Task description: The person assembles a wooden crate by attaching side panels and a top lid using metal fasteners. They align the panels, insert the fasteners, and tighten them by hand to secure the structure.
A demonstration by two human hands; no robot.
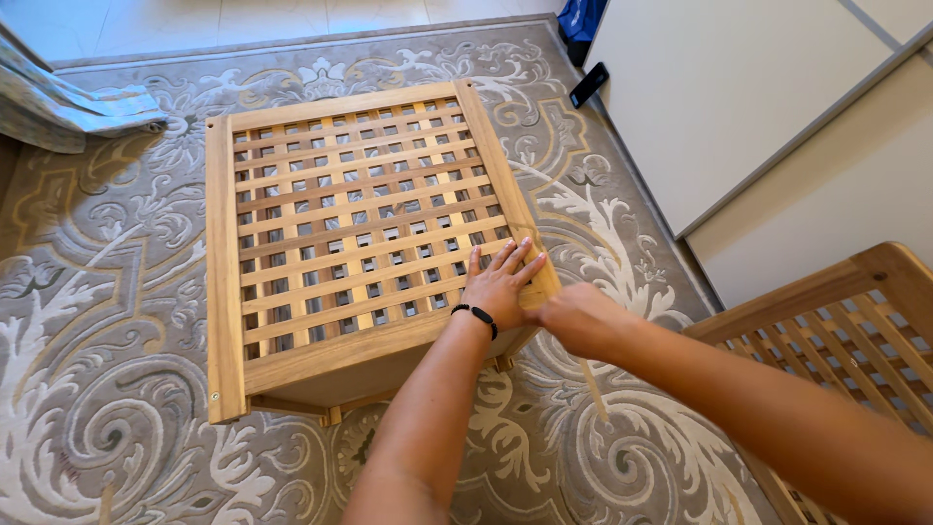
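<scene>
Head view. Wooden lattice box (350,233) sits centre frame on a grey patterned rug (107,389). Left hand (501,287) lies flat on the box's lower right corner, fingers spread and straight, black band at the wrist. Right hand (573,316) just right of it at the box's edge; its fingers are hidden, grip cannot be told. Second lattice panel (855,340) lower right. White boards (739,107) upper right.

A grey rug (117,389) with cream scrollwork covers the floor. Top left, a striped curtain (68,102) pools onto it. A black phone (589,85) lies by the white panels (739,107) (something blue (581,17) behind), another lattice panel (855,335) bottom right.
</scene>
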